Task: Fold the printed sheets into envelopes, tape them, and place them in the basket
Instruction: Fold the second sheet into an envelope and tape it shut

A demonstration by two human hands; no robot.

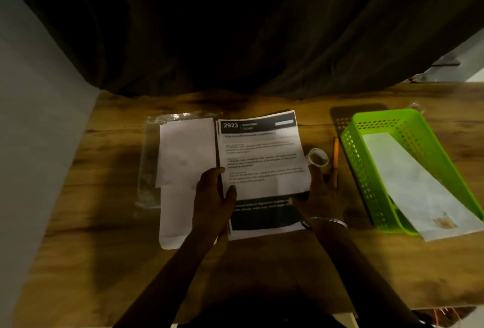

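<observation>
A printed sheet (262,154) headed "2923" is lifted off the stack of printed sheets (264,223) in the middle of the wooden table. My left hand (213,196) grips its lower left edge, thumb on top. My right hand (318,196) holds its lower right corner from beneath. White envelopes (180,170) lie to the left on a clear plastic sleeve (149,160). A roll of clear tape (318,160) stands right of the sheet. The green basket (366,170) at the right holds one white envelope (419,189) that sticks out over its near rim.
An orange pen (336,160) lies between the tape roll and the basket. A dark curtain (235,39) hangs behind the table's far edge. A pale wall panel (34,144) stands along the left side.
</observation>
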